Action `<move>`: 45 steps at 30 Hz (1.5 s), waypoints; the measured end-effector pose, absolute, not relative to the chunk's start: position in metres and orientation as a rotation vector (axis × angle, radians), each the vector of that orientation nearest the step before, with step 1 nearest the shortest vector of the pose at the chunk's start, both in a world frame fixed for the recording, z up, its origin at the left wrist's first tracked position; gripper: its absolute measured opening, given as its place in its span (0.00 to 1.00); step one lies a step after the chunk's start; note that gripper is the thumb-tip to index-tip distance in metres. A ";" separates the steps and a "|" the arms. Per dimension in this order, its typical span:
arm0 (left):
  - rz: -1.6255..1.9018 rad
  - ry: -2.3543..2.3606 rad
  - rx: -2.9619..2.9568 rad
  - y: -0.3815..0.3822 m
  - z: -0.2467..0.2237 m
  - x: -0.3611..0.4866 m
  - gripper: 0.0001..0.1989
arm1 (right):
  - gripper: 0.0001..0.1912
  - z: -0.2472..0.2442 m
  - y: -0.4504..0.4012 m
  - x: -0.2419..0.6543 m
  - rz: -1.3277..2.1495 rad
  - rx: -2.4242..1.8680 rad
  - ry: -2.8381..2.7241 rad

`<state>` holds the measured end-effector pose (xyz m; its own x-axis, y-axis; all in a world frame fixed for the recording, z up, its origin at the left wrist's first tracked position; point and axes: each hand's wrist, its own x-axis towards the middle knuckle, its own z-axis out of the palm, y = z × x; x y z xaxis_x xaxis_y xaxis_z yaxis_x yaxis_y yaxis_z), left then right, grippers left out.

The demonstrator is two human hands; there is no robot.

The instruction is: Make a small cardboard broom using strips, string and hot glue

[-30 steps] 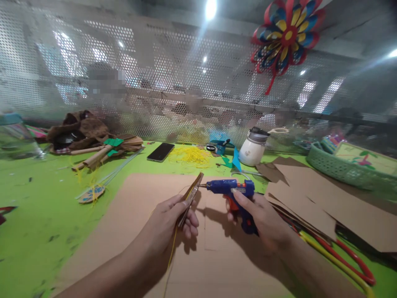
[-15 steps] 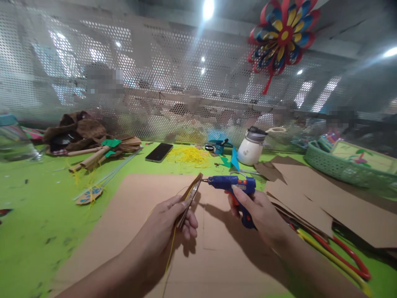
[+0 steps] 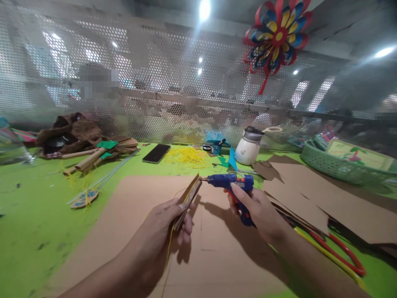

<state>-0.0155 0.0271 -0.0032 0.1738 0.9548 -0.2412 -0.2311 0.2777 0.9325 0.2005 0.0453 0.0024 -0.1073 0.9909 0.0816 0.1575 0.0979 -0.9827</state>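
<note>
My left hand (image 3: 169, 217) pinches a narrow folded strip of brown cardboard (image 3: 190, 195), tilted up to the right. A thin yellow string (image 3: 169, 248) runs along the strip and hangs down below my fingers. My right hand (image 3: 259, 209) is wrapped round the handle of a blue glue gun (image 3: 229, 181) with an orange trigger. The gun's nozzle points left, at the upper end of the strip; whether it touches is too small to tell. Both hands are above a large brown paper sheet (image 3: 130, 240).
Behind the sheet lie a phone (image 3: 156, 153), yellow shreds (image 3: 189, 157) and a white jug (image 3: 248, 147). Rolled cardboard (image 3: 93, 159) is at left. Brown sheets (image 3: 310, 194), scissors (image 3: 347, 252) and a green basket (image 3: 328, 165) are at right.
The view has shifted slightly. The strip has turned a little in my left hand, so more of its inner side and the yellow string shows. The nozzle stays by its upper end.
</note>
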 end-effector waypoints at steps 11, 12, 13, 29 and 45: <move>0.989 1.082 0.923 0.027 0.002 -0.020 0.17 | 0.24 -0.001 0.035 0.193 1.257 -1.166 -1.387; 0.993 1.078 0.932 0.027 0.002 -0.020 0.18 | 0.23 -0.001 0.035 0.193 1.252 -1.166 -1.385; 1.000 1.073 0.939 0.027 0.002 -0.020 0.18 | 0.23 -0.001 0.035 0.194 1.242 -1.163 -1.379; 0.993 1.040 0.939 0.025 0.002 -0.020 0.20 | 0.23 0.001 0.040 0.198 1.216 -1.150 -1.333; 0.985 1.006 1.030 0.026 0.002 -0.022 0.19 | 0.22 0.003 0.042 0.198 1.221 -1.100 -1.218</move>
